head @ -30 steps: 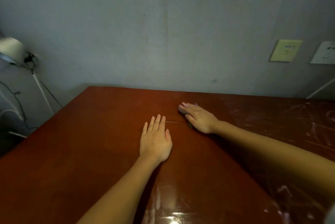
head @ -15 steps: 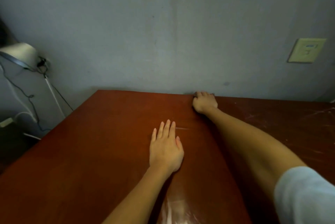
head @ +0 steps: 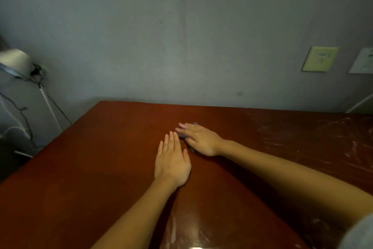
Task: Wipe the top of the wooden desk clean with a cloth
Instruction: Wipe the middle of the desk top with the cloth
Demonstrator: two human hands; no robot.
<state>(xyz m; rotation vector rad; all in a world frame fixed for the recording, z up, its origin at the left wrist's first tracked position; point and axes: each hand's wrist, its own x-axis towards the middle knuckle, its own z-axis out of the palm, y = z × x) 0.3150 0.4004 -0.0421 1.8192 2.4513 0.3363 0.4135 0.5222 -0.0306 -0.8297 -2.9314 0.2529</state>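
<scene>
Fingers of right hand (head: 201,139): straight and close together (head: 184,126), laid flat, pointing left and pressing down on the cloth.
Fingers of left hand (head: 172,163): straight and pressed side by side (head: 171,141), pointing to the far side, with the palm flat on the wood and holding nothing.
Cloth (head: 182,135): a small dark piece, almost wholly hidden under the right hand. Only slivers show by the thumb and at the far side of the fingers. It lies at the middle of the table, somewhat short of the far edge.
Hands together: the left fingertips lie just beside the right hand's thumb side; I cannot tell whether they touch.
Table (head: 90,178): red-brown wood. Its far edge meets the grey wall (head: 181,36), and its left edge runs slantwise from the far-left corner toward the near side.
Room to the left: plain wood runs from both hands to the left edge.
Room to the right: pale smears and scratches (head: 312,137) cover the surface beyond the right forearm, out to the frame's edge.
Beyond the left edge: a lamp (head: 14,61) with hanging cables (head: 22,115), well apart from the hands.
On the wall, right: a yellow-green wall plate (head: 320,59) above the table.
</scene>
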